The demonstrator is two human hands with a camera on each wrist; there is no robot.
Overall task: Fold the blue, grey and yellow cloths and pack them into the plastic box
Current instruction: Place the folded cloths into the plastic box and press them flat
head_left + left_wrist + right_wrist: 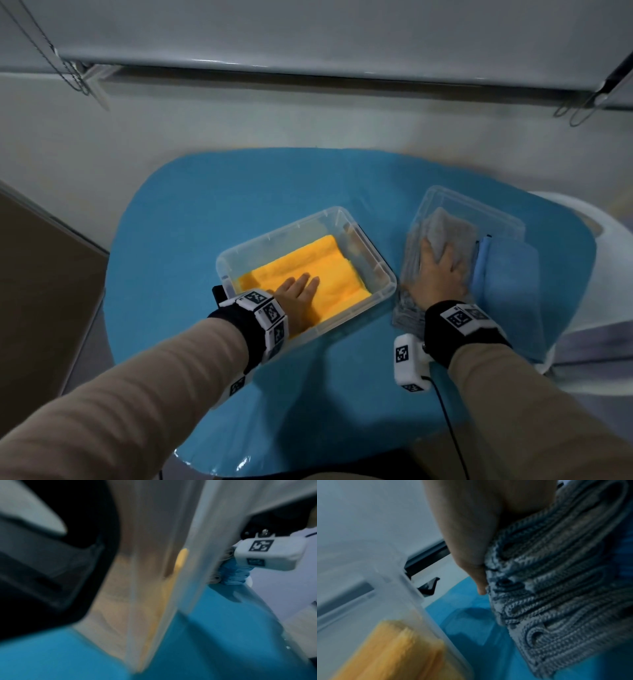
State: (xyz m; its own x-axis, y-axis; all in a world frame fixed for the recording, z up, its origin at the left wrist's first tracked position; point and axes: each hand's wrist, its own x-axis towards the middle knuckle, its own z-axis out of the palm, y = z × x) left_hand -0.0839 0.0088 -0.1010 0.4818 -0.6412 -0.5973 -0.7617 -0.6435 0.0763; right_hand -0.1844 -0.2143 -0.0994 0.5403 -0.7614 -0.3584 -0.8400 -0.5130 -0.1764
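Clear rigid plastic box (383, 270) sits on the matte blue rounded worktop (205, 212). Folded yellow cloth (308, 260), soft pile, lies flat inside; left hand (298, 291) rests on it, grip wide, fingers straight. Right hand (440, 270) has its grip clamped on the folded grey cloth (556, 588), ribbed stitched edges stacked. Smooth blue cloth (507, 274) is folded just beside it, on the transparent lid (479, 205).
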